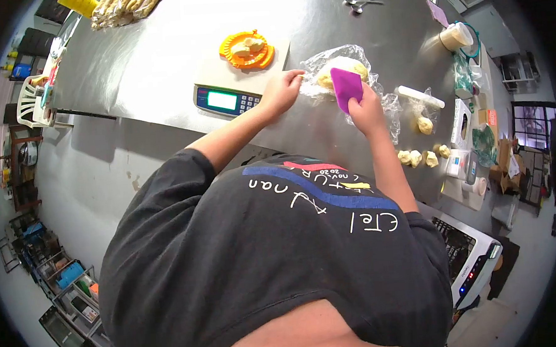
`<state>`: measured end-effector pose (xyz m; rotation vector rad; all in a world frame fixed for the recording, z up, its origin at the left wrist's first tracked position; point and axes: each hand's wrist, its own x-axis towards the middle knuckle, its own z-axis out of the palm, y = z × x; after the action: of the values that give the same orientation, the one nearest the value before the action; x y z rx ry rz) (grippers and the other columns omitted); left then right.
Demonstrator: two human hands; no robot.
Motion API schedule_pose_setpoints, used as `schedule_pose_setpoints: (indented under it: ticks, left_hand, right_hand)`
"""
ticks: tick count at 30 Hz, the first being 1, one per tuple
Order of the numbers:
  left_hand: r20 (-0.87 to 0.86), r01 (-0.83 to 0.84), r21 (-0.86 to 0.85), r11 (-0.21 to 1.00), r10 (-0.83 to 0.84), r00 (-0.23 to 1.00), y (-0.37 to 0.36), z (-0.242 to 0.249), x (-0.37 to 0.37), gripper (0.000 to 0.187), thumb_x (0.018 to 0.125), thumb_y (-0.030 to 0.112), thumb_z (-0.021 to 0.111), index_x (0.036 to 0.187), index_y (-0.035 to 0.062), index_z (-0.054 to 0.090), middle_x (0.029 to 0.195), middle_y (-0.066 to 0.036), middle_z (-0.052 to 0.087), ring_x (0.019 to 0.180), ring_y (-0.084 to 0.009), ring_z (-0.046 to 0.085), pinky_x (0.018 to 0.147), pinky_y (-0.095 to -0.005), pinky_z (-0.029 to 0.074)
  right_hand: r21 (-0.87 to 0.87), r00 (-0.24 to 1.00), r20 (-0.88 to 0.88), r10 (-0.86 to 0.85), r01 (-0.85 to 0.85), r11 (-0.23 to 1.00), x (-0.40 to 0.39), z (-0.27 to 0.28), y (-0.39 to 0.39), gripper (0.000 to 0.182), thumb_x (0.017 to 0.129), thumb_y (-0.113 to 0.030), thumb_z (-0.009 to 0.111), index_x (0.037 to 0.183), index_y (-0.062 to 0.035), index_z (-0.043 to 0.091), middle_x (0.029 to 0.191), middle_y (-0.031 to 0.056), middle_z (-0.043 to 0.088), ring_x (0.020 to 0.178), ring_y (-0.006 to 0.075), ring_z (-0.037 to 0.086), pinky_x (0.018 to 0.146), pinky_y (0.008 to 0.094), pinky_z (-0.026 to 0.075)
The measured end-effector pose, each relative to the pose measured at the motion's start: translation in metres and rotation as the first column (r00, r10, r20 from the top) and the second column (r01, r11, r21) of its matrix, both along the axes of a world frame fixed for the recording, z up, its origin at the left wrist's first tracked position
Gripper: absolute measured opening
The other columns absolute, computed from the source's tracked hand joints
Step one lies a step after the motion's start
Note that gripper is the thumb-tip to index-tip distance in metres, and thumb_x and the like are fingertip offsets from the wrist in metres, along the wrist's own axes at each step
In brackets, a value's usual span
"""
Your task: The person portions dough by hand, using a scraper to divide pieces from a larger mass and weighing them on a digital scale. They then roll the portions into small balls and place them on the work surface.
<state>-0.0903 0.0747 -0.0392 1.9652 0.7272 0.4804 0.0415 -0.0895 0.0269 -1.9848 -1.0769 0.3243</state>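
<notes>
My right hand [367, 111] grips a purple dough scraper [347, 87] and holds it over a ball of pale yellow dough [350, 67]. Clear plastic wrap [327, 56] lies spread under and around the dough. My left hand [282, 91] is closed, its fingertips at the left edge of the wrap; whether they pinch anything is too small to tell. Just beyond that hand is a kitchen scale [213, 76] with a lit display. On the scale rests an orange dough press mold [245, 63] with small dough pieces [250, 47] in it.
Several dough lumps [431, 159] sit at the right front of the steel table [384, 36]. Near them are a white rolling pin [420, 97] and a dough piece [425, 125] on plastic. Spoons [358, 6] lie at the back; a tub [456, 38] stands on the right.
</notes>
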Motion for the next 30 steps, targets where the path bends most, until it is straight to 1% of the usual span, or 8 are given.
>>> schedule_pose_setpoints:
  ticks: [4,12,17,18,20,22,25,30]
  left_hand:
    - [0.030,0.070,0.366,0.928,-0.087,0.996,-0.005,-0.023,0.023,0.019,0.083,0.015,0.055,0.092,0.0055,0.068,0.088,-0.015,0.064,0.083,-0.0312,0.060,0.077,-0.0380,0.047]
    - [-0.238,0.188,0.346,0.919,-0.108,0.965,-0.014,-0.023,0.019,0.027,0.078,0.011,0.056,0.104,0.0052,0.061,0.098,-0.016,0.062,0.096,-0.0308,0.057,0.084,-0.0394,0.045]
    - [-0.077,0.103,0.842,0.529,-0.071,0.994,0.044,0.037,-0.007,0.014,0.072,0.012,0.061,0.085,0.0093,0.064,0.094,-0.007,0.062,0.097,-0.0250,0.056,0.089,-0.0425,0.041]
    - [-0.025,0.037,0.822,0.568,-0.028,0.999,0.059,0.045,-0.010,0.020,0.075,0.021,0.063,0.091,0.0095,0.064,0.102,-0.009,0.061,0.103,-0.0261,0.054,0.095,-0.0456,0.036]
    - [-0.066,-0.016,0.931,0.366,0.210,0.975,0.085,0.038,-0.007,0.042,0.077,0.040,0.060,0.109,0.0117,0.060,0.113,-0.014,0.056,0.108,-0.0270,0.052,0.094,-0.0432,0.038]
    - [-0.236,0.065,0.796,0.602,0.210,0.949,0.097,0.028,-0.003,0.046,0.077,0.042,0.059,0.111,0.0112,0.060,0.115,-0.015,0.056,0.108,-0.0284,0.053,0.091,-0.0410,0.042]
    - [-0.163,0.073,0.868,0.490,0.144,0.976,0.102,0.012,-0.005,0.042,0.079,0.042,0.057,0.107,0.0106,0.062,0.108,-0.016,0.059,0.098,-0.0299,0.058,0.079,-0.0385,0.049]
    - [-0.196,0.043,0.819,0.572,0.209,0.958,0.098,0.003,-0.005,0.032,0.083,0.040,0.056,0.090,0.0104,0.064,0.090,-0.013,0.063,0.081,-0.0290,0.062,0.070,-0.0391,0.050]
  right_hand:
    - [-0.032,0.999,0.014,0.035,-0.035,0.999,0.009,-0.018,0.019,0.038,0.072,-0.004,0.045,0.108,0.0003,0.056,0.099,0.0221,0.059,0.092,0.0374,0.057,0.082,0.0394,0.045]
    - [-0.159,0.989,0.030,0.146,-0.140,0.977,0.015,-0.054,0.029,0.043,0.069,-0.004,0.043,0.111,-0.0021,0.056,0.104,0.0224,0.058,0.100,0.0372,0.054,0.088,0.0405,0.043]
    - [-0.208,0.989,0.054,0.139,-0.125,0.970,0.015,-0.070,0.030,0.048,0.070,-0.005,0.044,0.117,-0.0036,0.050,0.107,0.0205,0.058,0.104,0.0363,0.053,0.090,0.0418,0.042]
    - [-0.292,0.989,0.059,0.139,-0.116,0.949,0.013,-0.069,0.030,0.051,0.070,-0.006,0.045,0.120,-0.0036,0.047,0.110,0.0198,0.057,0.106,0.0358,0.052,0.091,0.0421,0.041]
    - [-0.388,0.983,0.095,0.156,-0.108,0.915,0.010,-0.071,0.030,0.053,0.071,-0.008,0.047,0.124,-0.0057,0.044,0.112,0.0186,0.056,0.107,0.0336,0.052,0.090,0.0427,0.042]
    - [-0.315,0.970,0.211,0.124,-0.052,0.948,0.005,-0.077,0.032,0.054,0.072,-0.011,0.051,0.125,-0.0083,0.043,0.108,0.0162,0.058,0.105,0.0321,0.053,0.089,0.0424,0.043]
    - [-0.257,0.956,0.278,0.088,-0.014,0.966,0.000,-0.067,0.030,0.050,0.073,-0.015,0.053,0.123,-0.0107,0.046,0.106,0.0144,0.056,0.103,0.0335,0.051,0.086,0.0432,0.045]
    - [-0.128,0.931,0.362,-0.050,0.103,0.986,0.001,-0.062,0.021,0.051,0.072,-0.017,0.056,0.122,-0.0111,0.046,0.112,0.0147,0.052,0.110,0.0339,0.044,0.093,0.0432,0.039]
